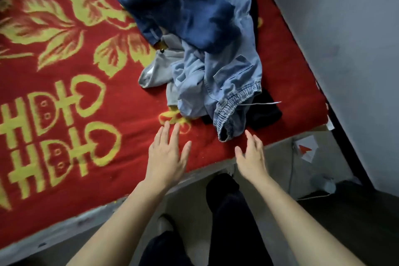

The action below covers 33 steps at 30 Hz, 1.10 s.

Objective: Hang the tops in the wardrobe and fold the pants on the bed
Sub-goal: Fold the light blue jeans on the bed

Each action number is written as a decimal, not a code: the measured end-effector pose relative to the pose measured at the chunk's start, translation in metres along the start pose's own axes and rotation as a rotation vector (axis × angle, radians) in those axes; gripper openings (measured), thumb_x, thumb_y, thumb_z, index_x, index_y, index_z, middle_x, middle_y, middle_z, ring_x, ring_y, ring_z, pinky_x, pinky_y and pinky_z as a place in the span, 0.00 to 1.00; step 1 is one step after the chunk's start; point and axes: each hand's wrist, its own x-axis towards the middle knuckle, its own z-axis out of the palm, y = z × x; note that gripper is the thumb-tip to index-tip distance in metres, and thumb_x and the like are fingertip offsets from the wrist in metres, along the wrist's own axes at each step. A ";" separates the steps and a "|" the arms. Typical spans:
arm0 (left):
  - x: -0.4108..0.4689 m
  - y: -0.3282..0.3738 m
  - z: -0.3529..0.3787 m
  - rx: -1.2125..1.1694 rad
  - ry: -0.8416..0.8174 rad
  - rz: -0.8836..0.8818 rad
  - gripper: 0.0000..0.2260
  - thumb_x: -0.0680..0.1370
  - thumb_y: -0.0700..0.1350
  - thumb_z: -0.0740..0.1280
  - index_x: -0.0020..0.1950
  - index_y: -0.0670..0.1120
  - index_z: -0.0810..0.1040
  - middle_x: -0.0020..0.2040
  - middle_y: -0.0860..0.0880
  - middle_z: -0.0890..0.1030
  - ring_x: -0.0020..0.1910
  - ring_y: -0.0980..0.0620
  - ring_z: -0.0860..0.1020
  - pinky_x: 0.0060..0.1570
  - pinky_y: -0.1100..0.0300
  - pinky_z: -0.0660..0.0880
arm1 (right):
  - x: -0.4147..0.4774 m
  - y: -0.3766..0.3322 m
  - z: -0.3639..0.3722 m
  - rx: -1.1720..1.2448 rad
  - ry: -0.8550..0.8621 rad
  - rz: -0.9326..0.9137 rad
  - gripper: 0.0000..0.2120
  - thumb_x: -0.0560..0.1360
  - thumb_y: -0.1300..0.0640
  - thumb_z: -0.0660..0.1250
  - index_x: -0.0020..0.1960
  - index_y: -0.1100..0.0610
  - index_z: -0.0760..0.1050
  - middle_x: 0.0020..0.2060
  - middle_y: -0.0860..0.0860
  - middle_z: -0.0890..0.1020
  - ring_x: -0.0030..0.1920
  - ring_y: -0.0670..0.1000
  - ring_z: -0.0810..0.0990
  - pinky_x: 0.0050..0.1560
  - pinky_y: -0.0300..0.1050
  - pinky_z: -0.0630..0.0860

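Note:
A heap of clothes lies on the bed's right side. On top sits a dark blue denim garment (185, 11). Under it spread light blue jeans (224, 84) with an elastic waistband and a white drawstring, their waist end nearest me. A grey garment (157, 71) pokes out at the left, and a black one (265, 112) shows beneath the jeans. My left hand (166, 157) hovers with straight spread fingers just in front of the heap. My right hand (252, 155) is also flat and empty, its fingertips close to the jeans' waistband.
The bed carries a red blanket (75, 93) with yellow flowers and characters, bare to the left of the heap. A grey wall (345, 28) runs along the right. My dark-trousered legs stand at the bed's edge. A cable and a white paper (306, 149) lie on the floor.

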 end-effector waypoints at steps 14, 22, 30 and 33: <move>0.232 0.187 0.106 -0.019 -0.067 0.323 0.31 0.75 0.64 0.66 0.72 0.47 0.68 0.67 0.48 0.72 0.65 0.45 0.72 0.59 0.46 0.73 | 0.101 0.000 0.052 -0.226 -0.194 -0.157 0.33 0.75 0.46 0.61 0.74 0.64 0.65 0.69 0.62 0.69 0.69 0.64 0.69 0.64 0.54 0.72; 0.229 0.165 0.109 -0.102 -0.016 0.144 0.25 0.74 0.40 0.63 0.71 0.51 0.67 0.51 0.46 0.81 0.48 0.41 0.79 0.40 0.53 0.69 | 0.112 -0.009 0.060 -0.261 -0.112 -0.134 0.23 0.77 0.65 0.61 0.72 0.61 0.67 0.65 0.61 0.75 0.65 0.62 0.74 0.62 0.50 0.73; 0.222 0.038 -0.026 -0.666 0.309 -0.375 0.11 0.72 0.43 0.65 0.53 0.50 0.79 0.42 0.53 0.82 0.46 0.49 0.80 0.51 0.55 0.77 | 0.079 -0.049 0.023 -0.394 -0.058 -0.035 0.21 0.75 0.56 0.67 0.67 0.56 0.68 0.62 0.54 0.75 0.67 0.58 0.71 0.59 0.53 0.76; 0.198 -0.005 -0.074 -0.786 0.267 -0.479 0.06 0.71 0.41 0.64 0.45 0.47 0.78 0.36 0.53 0.77 0.40 0.49 0.75 0.42 0.57 0.73 | 0.047 -0.086 0.010 -0.508 0.074 -0.063 0.17 0.73 0.56 0.65 0.61 0.56 0.73 0.59 0.54 0.78 0.64 0.57 0.74 0.58 0.52 0.73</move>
